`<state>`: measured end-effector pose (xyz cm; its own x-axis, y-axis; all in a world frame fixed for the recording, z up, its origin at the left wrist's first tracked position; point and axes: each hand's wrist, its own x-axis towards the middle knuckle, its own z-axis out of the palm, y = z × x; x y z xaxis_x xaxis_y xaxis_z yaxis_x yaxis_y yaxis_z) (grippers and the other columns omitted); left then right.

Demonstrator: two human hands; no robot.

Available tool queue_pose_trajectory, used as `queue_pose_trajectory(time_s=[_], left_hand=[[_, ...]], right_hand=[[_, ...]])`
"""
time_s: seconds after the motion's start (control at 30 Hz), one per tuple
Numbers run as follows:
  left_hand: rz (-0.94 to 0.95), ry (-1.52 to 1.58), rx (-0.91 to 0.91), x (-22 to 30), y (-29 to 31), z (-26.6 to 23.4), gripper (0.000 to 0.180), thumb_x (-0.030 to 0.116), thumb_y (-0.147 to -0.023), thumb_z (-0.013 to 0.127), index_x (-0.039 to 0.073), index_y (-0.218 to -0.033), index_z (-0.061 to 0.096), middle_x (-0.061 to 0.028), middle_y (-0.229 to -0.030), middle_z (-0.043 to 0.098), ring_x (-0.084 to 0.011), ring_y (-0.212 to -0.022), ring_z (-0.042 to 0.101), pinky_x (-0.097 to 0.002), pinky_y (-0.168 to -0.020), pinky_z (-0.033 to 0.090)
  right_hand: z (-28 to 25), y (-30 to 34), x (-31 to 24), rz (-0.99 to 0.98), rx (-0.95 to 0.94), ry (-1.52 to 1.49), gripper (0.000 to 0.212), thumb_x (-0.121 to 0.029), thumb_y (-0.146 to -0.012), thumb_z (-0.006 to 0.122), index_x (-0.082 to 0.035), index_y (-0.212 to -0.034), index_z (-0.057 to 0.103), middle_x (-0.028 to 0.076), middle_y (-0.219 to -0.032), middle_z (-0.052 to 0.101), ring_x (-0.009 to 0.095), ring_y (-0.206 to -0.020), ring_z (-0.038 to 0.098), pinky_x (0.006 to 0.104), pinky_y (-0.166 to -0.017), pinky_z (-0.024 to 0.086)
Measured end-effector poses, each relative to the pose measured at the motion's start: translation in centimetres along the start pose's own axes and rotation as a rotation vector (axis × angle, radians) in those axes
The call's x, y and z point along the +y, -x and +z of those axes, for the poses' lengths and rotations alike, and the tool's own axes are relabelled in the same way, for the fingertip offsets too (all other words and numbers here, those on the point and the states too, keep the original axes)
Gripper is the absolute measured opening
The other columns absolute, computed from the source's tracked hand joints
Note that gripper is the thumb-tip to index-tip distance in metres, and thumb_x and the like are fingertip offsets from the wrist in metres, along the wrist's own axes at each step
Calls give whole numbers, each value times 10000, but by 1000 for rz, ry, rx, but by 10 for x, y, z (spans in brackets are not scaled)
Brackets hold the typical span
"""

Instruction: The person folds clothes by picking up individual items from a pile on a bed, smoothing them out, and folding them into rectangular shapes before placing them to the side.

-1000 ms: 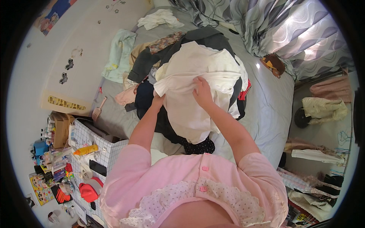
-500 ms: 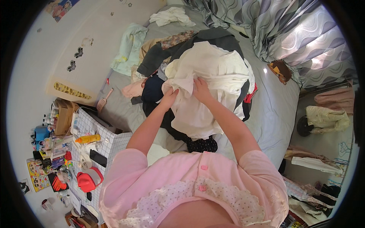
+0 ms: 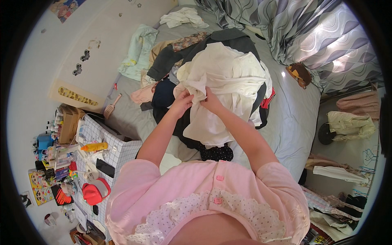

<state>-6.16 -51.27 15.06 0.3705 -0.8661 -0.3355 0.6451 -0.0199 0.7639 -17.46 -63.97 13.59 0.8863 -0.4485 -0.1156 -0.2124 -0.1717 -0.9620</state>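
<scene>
A large white garment (image 3: 228,85), perhaps a shirt, lies spread and wrinkled on top of a heap of clothes on the bed. My left hand (image 3: 181,104) is closed on its left edge, with the cloth bunched up at the fingertips. Close beside it, my right hand (image 3: 210,101) pinches another fold of the same white cloth. Under and around the garment are a dark grey garment (image 3: 163,65), a navy garment (image 3: 164,93), and a black dotted cloth (image 3: 216,152) nearest to me. A bit of red cloth (image 3: 268,99) shows at the right.
The bed (image 3: 292,118) has a grey sheet. A pale green garment (image 3: 139,51) and a white cloth (image 3: 183,17) lie farther back. Left stands a cluttered table (image 3: 126,151) with a phone (image 3: 105,168) and a red cap (image 3: 95,191). Grey curtains (image 3: 326,49) hang at the right.
My right hand has drawn slightly left and down toward my left hand. The garment's edge between my hands is now more gathered and lifted.
</scene>
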Motion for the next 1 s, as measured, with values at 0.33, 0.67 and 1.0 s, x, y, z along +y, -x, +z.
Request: queue_pose_trajectory(time_s=[0.33,0.67,1.0], left_hand=[[229,-554,113,-59,-5,-45,179,34,-797,445,-5,-954,521,-52,-863,566,-129,-782,518,-248,-721,400],[142,-183,272,40,24,-61,137,178,-854,442,67,-895,510,1,-828,540,-80,-755,486,-234,-663,386],[-10,-1805,125,55,28,-77,210,198,-709,573,49,-856,588,-105,-852,602,-237,-883,553,-343,-745,437]], right_hand=[[-8,-4,-12,138,-52,-6,566,8,-707,552,-64,-1230,350,85,-882,494,150,-691,532,254,-555,480],[-11,1,3,-157,26,521,587,88,-641,457,-142,-1182,436,144,-927,489,304,-868,500,361,-762,420],[-17,3,-7,-133,111,649,582,44,-684,451,-188,-1215,391,123,-1025,461,310,-908,503,380,-760,431]])
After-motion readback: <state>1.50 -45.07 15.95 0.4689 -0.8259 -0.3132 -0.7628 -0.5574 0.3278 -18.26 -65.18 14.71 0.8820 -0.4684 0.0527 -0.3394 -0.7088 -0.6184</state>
